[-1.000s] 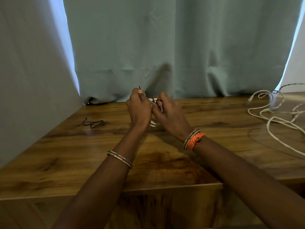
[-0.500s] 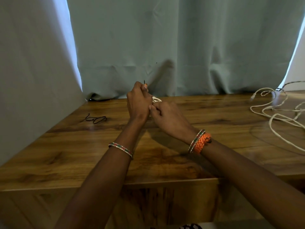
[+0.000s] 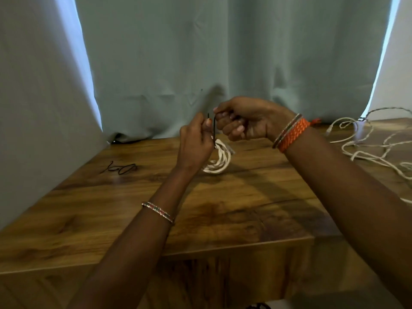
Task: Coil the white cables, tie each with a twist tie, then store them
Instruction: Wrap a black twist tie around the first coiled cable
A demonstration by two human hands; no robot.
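I see the coiled white cable (image 3: 217,160) hanging above the tabletop (image 3: 245,204) mid-back, light and floppy. Left hand (image 3: 194,143) and right hand (image 3: 242,118) fingers pinch the stiff black twist tie (image 3: 214,130); I'd grip the tie ends, not the loops.

A: Table (image 3: 223,208): wood grain, dark stain, slight sheen up front.

B: Backdrop?

A: Curtain (image 3: 200,52), matt grey-green cloth, soft folds. Coiled cable (image 3: 219,160) looks white, braided, matt. Twist tie (image 3: 214,130) thin, black, wire-like.

B: Loose cables (image 3: 367,148) on the right?

A: Same white, one strand twisted. Spare tie (image 3: 122,168) black too. Orange bracelet (image 3: 294,134): woven cord.
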